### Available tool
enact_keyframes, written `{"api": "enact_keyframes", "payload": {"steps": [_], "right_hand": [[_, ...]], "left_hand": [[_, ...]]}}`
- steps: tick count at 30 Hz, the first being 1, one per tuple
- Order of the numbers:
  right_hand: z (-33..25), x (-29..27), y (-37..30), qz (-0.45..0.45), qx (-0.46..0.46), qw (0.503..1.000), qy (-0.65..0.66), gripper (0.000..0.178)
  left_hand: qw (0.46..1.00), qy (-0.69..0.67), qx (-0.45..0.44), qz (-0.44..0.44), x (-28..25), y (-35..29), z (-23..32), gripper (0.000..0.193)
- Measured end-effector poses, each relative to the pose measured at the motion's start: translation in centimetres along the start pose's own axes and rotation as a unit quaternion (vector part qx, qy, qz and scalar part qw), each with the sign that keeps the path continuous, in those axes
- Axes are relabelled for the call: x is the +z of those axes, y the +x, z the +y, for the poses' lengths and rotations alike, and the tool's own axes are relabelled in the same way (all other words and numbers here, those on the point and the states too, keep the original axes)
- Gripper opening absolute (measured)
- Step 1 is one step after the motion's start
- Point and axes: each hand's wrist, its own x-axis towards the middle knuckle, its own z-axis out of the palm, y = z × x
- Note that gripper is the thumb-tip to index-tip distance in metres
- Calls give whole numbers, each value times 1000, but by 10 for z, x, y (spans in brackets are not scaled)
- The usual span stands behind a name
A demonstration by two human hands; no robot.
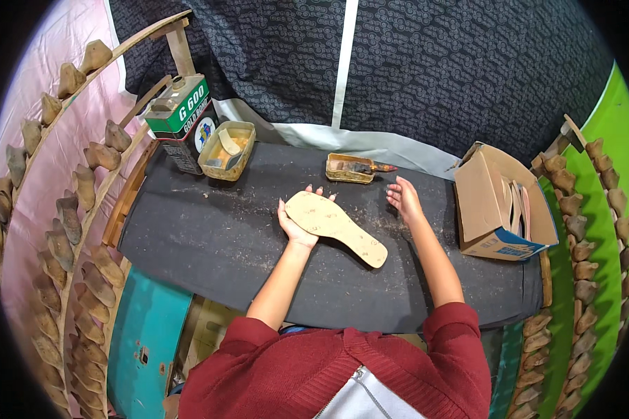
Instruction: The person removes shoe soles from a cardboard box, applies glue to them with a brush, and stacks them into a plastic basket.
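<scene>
A tan shoe insole (332, 225) rests tilted in my left hand (297, 229), above the middle of the dark-covered table. My left fingers lie under and around its wide end, partly hidden by it. The insole's narrow end points toward the lower right. My right hand (404, 199) is raised to the right of the insole, holding nothing, with its fingers slightly curled and apart. Just beyond it, a small container (338, 176) of brownish residue holds a brush (383, 168), its handle sticking out to the right. Neither hand touches the brush.
At the back left are a green and black metal can (178, 115) and a plastic tub (220, 172) with scraps inside. An open cardboard box (476, 209) with sole pieces stands at the right. Racks of wooden shoe lasts (84, 187) flank both sides. Small debris dots the black cloth (203, 230).
</scene>
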Motion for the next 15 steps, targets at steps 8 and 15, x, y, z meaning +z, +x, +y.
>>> {"api": "enact_keyframes", "payload": {"steps": [8,15], "right_hand": [[4,35,51,8,49,979,199,23],[-9,84,48,3,-109,994,13,16]], "left_hand": [[999,-10,36,-5,5,4,11,61],[999,-11,48,0,4,4,20,61]]}}
